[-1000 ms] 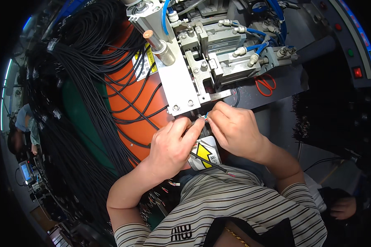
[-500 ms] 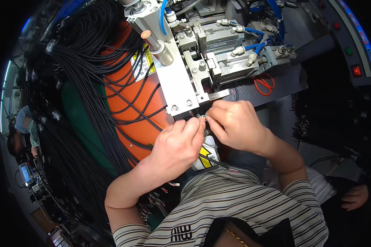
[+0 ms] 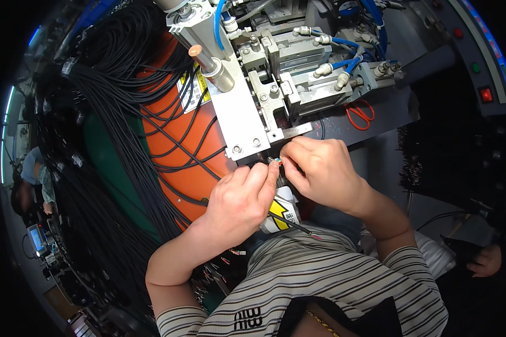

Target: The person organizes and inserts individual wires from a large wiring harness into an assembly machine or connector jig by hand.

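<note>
Our left grip (image 3: pixel 239 196) is closed on thin coloured wires (image 3: pixel 278 162), whose ends show between our two hands. Our right grip (image 3: pixel 323 171) meets them from the other side, fingers curled; we cannot tell whether it pinches any. From the left, we see black cables (image 3: pixel 118 118) draped over an orange panel (image 3: pixel 199 181), then a pale metal plate (image 3: pixel 239 126) just above the wires. A black cable (image 3: pixel 296 226) emerges below our left grip. Farther right, red loop handles (image 3: pixel 362 114) lie on the dark bench (image 3: pixel 396 115), well apart from our fingers.

Coloured wires (image 3: pixel 278 161) between both hands (image 3: pixel 240 197)
</note>
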### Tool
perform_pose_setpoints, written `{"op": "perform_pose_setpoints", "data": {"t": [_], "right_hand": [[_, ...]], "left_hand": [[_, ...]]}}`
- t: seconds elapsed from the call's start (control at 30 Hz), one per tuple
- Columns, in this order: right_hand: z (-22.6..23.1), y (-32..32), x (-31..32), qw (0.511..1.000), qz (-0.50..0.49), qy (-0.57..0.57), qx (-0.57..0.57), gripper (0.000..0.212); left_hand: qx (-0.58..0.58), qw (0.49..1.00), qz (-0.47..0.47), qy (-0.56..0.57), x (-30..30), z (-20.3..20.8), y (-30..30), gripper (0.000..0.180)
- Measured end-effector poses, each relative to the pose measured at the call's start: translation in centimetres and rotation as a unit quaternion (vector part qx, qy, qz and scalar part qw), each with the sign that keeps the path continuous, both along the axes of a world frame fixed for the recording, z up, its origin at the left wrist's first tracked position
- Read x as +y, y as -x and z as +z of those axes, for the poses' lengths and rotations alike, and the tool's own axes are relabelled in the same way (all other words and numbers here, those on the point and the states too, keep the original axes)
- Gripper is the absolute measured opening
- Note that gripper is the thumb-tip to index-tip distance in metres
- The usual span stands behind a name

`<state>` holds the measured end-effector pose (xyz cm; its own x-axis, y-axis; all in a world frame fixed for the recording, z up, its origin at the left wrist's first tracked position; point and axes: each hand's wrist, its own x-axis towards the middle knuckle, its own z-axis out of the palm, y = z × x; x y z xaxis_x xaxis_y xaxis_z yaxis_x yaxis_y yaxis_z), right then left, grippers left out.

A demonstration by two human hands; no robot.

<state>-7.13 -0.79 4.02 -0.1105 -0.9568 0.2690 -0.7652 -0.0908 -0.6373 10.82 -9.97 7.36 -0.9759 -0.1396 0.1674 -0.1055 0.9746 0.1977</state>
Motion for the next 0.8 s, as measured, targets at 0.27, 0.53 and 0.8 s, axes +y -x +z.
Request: {"op": "perform_pose_setpoints", "data": {"t": [0.27, 0.53, 0.8], "right_hand": [[-1.7, -0.7, 0.4, 0.969, -0.029, -0.031, -0.242, 0.010], [-1.8, -0.5, 0.5, 0.954, -0.042, -0.073, -0.287, 0.010], [0.6, -2.5, 1.3, 0.979, 0.053, 0.108, -0.163, 0.035]], "left_hand": [[0.003, 0.999, 0.027, -0.029, -0.2, 0.0, -0.3, 0.047], [0.076, 0.991, 0.102, -0.050, -0.8, -0.9, -3.5, 0.042], [0.131, 0.980, 0.131, -0.077, -0.4, -2.2, -3.3, 0.055]]}}
